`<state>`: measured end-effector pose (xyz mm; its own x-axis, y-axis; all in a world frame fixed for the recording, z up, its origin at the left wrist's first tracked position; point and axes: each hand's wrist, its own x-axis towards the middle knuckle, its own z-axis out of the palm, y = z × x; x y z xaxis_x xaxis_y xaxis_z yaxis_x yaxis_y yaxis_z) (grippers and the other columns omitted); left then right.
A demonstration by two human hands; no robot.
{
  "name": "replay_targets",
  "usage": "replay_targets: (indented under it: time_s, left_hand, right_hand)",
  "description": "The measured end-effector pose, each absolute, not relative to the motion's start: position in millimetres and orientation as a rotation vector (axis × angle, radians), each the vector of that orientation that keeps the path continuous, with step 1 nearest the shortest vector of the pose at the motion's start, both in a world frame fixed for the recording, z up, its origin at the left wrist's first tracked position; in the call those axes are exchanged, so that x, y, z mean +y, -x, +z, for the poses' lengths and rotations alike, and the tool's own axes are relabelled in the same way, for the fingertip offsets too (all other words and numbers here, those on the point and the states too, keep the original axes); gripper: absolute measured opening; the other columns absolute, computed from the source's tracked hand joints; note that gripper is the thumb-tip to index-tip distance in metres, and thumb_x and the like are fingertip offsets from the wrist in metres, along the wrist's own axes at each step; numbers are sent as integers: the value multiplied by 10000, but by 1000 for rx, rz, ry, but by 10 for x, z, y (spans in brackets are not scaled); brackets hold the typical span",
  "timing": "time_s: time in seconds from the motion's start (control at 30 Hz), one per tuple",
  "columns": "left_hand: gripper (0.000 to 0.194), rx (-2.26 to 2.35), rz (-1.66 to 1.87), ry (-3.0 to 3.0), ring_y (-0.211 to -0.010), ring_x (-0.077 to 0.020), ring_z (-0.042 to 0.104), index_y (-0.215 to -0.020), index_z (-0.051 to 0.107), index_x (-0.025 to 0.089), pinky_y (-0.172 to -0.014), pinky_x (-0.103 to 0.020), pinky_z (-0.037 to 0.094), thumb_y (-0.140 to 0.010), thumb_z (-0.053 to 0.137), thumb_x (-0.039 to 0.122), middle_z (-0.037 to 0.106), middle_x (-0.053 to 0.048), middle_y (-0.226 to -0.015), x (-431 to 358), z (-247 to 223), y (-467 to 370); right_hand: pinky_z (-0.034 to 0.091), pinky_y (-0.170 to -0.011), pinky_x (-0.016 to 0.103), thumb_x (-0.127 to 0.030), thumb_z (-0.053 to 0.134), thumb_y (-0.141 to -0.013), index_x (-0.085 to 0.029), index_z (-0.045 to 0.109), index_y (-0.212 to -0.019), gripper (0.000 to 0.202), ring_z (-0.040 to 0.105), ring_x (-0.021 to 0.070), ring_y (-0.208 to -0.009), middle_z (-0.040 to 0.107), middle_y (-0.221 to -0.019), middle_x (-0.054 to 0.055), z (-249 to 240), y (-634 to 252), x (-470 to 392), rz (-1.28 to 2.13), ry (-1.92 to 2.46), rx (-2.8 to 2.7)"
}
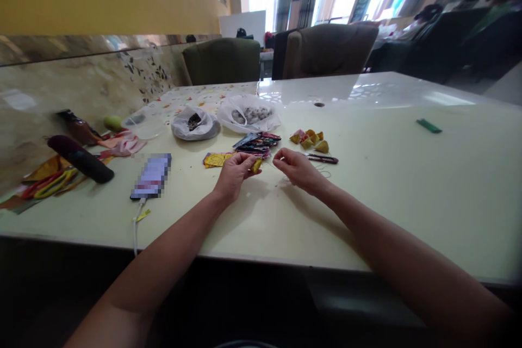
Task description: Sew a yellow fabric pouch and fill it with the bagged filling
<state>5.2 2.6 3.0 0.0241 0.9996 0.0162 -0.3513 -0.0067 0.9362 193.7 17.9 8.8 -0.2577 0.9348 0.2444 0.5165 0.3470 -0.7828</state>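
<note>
My left hand (234, 175) is closed on a small yellow fabric piece (256, 165), pinched at the fingertips. Just to its right, my right hand (297, 170) is pinched shut; what its fingertips hold is too small to make out. Thin thread (325, 173) curls on the table beside the right hand. Behind the hands lies a stack of dark patterned fabric (256, 142), with flat yellow fabric pieces (218, 160) to its left. Several small yellow stuffed pouches (312, 140) sit beyond my right hand, near dark thread snips (324, 159).
Two white plastic bags (196, 124) with contents stand behind the fabric. At the left are a phone (151, 175) with a cable, a dark cylindrical object (81, 159), scissors and cloth scraps. A green object (429, 125) lies far right. Chairs (332, 49) stand beyond the table.
</note>
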Motion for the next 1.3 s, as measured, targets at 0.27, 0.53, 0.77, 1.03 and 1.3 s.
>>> replay_targets:
  time_s: [0.27, 0.53, 0.77, 1.03, 1.3]
  left_hand:
    - [267, 893, 1348, -877, -757, -127, 636, -813, 701, 107, -774, -311, 575, -653, 875, 231, 694, -40, -799, 35, 52, -57]
    - [233, 968, 1371, -891, -681, -115, 624, -770, 699, 110, -774, -319, 574, -663, 864, 234, 669, -23, -720, 47, 60, -33]
    - [264, 971, 1402, -901, -665, -116, 618, -762, 688, 112, -765, -318, 575, -636, 881, 240, 668, -19, -708, 63, 82, 1]
    - [211, 949, 1414, -857, -738, -127, 635, -781, 669, 117, -765, -310, 571, -682, 840, 193, 681, -32, -773, 55, 94, 2]
    - [208, 955, 1410, -836, -719, -124, 631, -786, 661, 115, -744, -294, 576, -685, 830, 180, 678, -31, -764, 50, 113, -5]
  right_hand:
    - [403, -721, 294, -279, 635, -883, -178, 661, -816, 124, 600, 193, -811, 698, -875, 62, 135, -2013, 259, 531, 1372, -2248]
    - [446, -885, 386, -221, 579, -915, -176, 723, -955, 156, 589, 296, -1097, 685, -1162, 141, 141, -2486, 556, -16, 1818, -2097]
    - [453, -785, 349, -220, 595, -884, -207, 721, -1067, 222, 610, 286, -1052, 697, -1159, 130, 135, -2738, 655, -36, 2083, -2186]
    - [442, -811, 379, -121, 506, -913, -172, 722, -1011, 242, 597, 299, -1061, 688, -1103, 177, 93, -2625, 648, -94, 2010, -2329]
    - [454, -797, 344, -125, 552, -878, -143, 647, -1028, 178, 625, 284, -1020, 678, -1144, 198, 151, -2668, 646, -142, 1979, -2222]
